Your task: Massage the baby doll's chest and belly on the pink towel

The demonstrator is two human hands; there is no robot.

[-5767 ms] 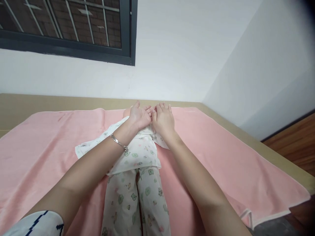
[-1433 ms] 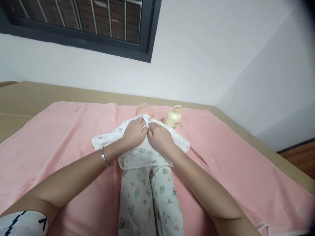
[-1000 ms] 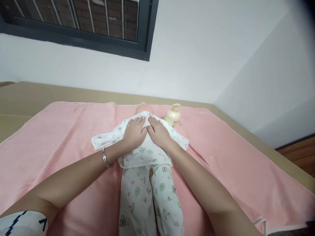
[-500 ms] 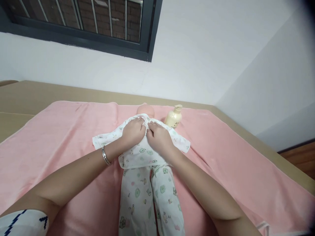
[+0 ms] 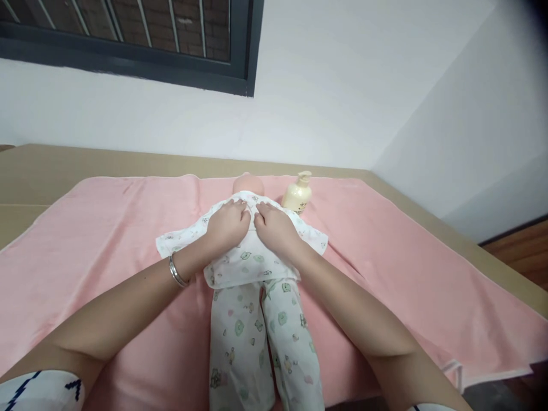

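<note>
Pajama-clad doll (image 5: 257,271), likely light and soft-clothed, lies on a pink blanket (image 5: 406,274) beneath left hand (image 5: 229,225) and right hand (image 5: 276,229), fingers' grip on cloth unclear; torso (image 5: 250,254) sides look the surest hold.

Down the Arms From the Head

The view comes from the wearer's head, facing forward and down over the cloth (image 5: 411,262). The left hand (image 5: 229,224) and right hand (image 5: 278,229) lie near mid-frame, forearms (image 5: 359,315) entering from about 8 and 4:30. The window (image 5: 128,57), around 10:30, is cropped by the top edge; dark blur (image 5: 540,12) covers the corner at 2 o'clock.
</note>
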